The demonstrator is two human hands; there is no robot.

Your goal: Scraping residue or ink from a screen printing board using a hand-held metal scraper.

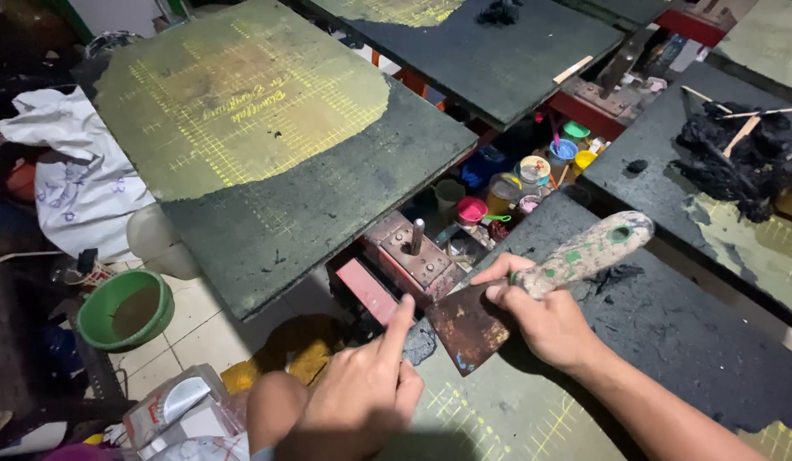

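My right hand (pixel 545 320) grips the scraper (pixel 532 286) by its handle, blade pointing down-left toward my left hand (pixel 366 388), whose forefinger touches it, other fingers curled.

**Scraper at the edge of a printing pallet**

The right hand (pixel 545 320) grips a paint-spattered scraper (pixel 532 286) by its handle, blade flat on the near pallet (pixel 669 341). Just left of the blade, the left hand (pixel 362 397) points its forefinger up, seemingly touching a dark clump of scraped ink (pixel 420 341). Beyond the blade stand small paint pots (pixel 532 171); far left, a green basin (pixel 125 309).
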